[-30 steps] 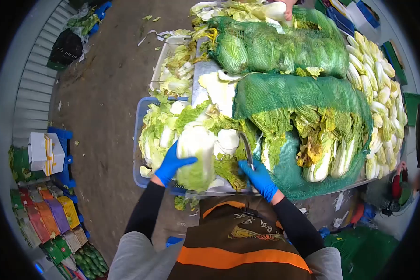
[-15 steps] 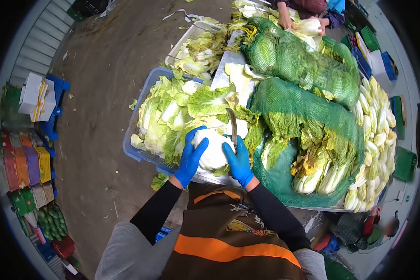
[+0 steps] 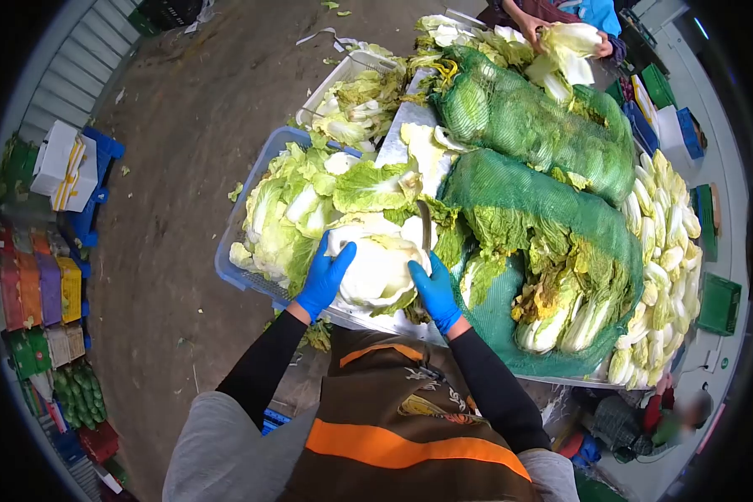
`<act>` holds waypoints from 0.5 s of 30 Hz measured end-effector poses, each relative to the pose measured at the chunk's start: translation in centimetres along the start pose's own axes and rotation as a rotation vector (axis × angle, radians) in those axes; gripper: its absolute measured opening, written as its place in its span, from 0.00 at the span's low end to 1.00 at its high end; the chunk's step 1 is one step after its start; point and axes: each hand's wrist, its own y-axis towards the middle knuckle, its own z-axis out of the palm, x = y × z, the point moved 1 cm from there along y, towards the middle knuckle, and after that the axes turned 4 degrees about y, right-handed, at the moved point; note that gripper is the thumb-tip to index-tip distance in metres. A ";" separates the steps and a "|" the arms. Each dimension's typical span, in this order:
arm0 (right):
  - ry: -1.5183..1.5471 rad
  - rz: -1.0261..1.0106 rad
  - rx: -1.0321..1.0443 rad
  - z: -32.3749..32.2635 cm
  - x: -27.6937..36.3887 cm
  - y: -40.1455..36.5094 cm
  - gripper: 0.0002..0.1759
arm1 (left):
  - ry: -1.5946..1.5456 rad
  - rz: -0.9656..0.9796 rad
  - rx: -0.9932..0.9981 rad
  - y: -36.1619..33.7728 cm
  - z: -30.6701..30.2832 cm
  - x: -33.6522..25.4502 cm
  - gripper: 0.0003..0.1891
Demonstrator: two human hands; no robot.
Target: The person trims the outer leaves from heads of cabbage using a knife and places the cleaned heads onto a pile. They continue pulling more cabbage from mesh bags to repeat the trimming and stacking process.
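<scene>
Between my two blue-gloved hands is a Chinese cabbage (image 3: 378, 272), its pale base toward me and its outer leaves spread around it. My left hand (image 3: 326, 278) grips its left side, thumb on top. My right hand (image 3: 433, 293) is closed on a knife (image 3: 427, 224) at the cabbage's right side. The blade points away from me; the handle is hidden in the glove. Just beyond, a loose green leaf (image 3: 375, 186) lies by the blue crate (image 3: 228, 238), which is heaped with trimmed leaves.
Green mesh sacks of cabbages (image 3: 552, 125) lie right on the metal table (image 3: 400, 134). Trimmed cabbages (image 3: 665, 251) are piled beyond them. A white basket of leaves (image 3: 314, 99) stands at the far left. Across the table, a co-worker's hands (image 3: 531, 27) hold another cabbage (image 3: 565, 54).
The cabbage in my hands has turned, and its outer leaves now show wider around the base. My hands have moved slightly apart. The co-worker has lifted a cabbage off the table.
</scene>
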 end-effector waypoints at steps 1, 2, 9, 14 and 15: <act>-0.102 0.002 0.036 0.0 0.5 0.0 0.25 | 0.015 -0.002 -0.005 -0.1 -0.2 -0.4 0.19; -0.103 0.007 0.044 0.1 1.6 0.0 0.25 | 0.014 -0.004 -0.014 -0.1 -0.4 -0.4 0.19; -0.265 0.142 -0.079 -9.2 -2.5 1.6 0.26 | 0.151 0.080 -0.048 -0.1 -1.2 -0.8 0.17; -0.885 -0.271 -0.320 -3.1 8.4 -0.8 0.29 | 0.428 0.247 -0.141 0.0 1.2 -1.5 0.20; -0.828 -0.135 -0.196 -1.3 8.9 -1.3 0.30 | 0.537 0.241 -0.151 0.1 1.7 -1.7 0.20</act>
